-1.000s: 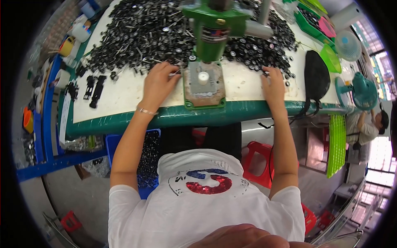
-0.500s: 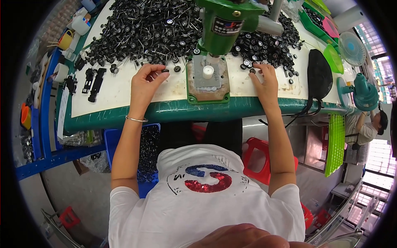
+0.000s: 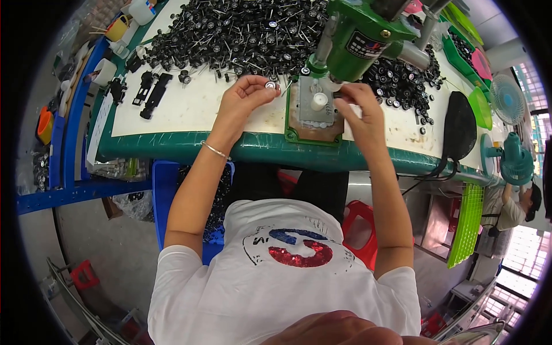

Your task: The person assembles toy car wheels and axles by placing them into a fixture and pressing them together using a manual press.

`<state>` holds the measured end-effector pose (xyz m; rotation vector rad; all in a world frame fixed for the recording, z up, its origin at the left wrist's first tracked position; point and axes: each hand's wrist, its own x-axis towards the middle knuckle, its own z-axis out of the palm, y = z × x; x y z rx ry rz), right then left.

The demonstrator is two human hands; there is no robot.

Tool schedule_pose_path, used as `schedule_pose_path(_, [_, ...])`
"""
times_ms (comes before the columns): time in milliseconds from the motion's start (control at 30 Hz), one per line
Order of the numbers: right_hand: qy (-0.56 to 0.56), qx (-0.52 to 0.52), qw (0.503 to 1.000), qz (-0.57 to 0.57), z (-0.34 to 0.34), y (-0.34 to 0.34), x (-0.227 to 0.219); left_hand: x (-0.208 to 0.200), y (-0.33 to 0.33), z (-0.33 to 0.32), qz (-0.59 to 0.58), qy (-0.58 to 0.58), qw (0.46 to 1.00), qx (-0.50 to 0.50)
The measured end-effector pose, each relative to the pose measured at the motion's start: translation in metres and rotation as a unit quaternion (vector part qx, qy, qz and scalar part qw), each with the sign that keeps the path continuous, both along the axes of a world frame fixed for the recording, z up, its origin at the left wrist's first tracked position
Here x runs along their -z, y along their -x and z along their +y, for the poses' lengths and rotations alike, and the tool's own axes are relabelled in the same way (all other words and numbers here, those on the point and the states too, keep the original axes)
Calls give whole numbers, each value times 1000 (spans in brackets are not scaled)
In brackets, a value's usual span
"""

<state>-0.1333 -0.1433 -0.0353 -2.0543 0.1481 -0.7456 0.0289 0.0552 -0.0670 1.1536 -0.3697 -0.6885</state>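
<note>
A small black wheel with a silver hub (image 3: 270, 85) is pinched in the fingertips of my left hand (image 3: 237, 109), just left of the press base. My right hand (image 3: 363, 112) is closed at the right side of that base, its thumb and fingers around a dark piece that looks like another small wheel, mostly hidden by the fingers. Between the hands stands a white cylindrical holder (image 3: 319, 102) on the metal plate of the green press (image 3: 356, 43). The press head hangs above and behind the holder.
A big heap of black wheels with metal axles (image 3: 241, 40) covers the back left of the table. More loose wheels (image 3: 391, 80) lie right of the press. Two black chassis parts (image 3: 154, 98) lie at the left, and a black cover with straps (image 3: 458, 126) at the right.
My right hand has moved left to the press base, and my left hand has come nearer to it with its wheel turned hub up. The view has shifted leftward.
</note>
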Motion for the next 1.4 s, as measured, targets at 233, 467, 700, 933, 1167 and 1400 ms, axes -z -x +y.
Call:
schedule_pose_path(233, [-59, -25, 996, 65, 14, -8, 14, -13, 12, -3, -7, -49, 998, 23])
schedule_pose_path(467, [-60, -52, 992, 95, 3, -10, 17, -31, 33, -31, -237, -59, 970, 17])
schedule_pose_path(700, [-179, 30, 983, -1, -31, 2, -7, -31, 41, -56, -262, -30, 964, 30])
schedule_pose_path(933, [-313, 8, 931, -188, -74, -21, -105, -37, 42, -63, -180, 14, 983, 37])
schedule_pose_path(1167, [-609, -114, 780, -83, -75, -66, -235, -42, 40, -64, -176, 6, 983, 53])
schedule_pose_path(1400, [-283, 105, 925, -232, -34, -73, -220, -41, 38, -63, -169, 4, 984, 59])
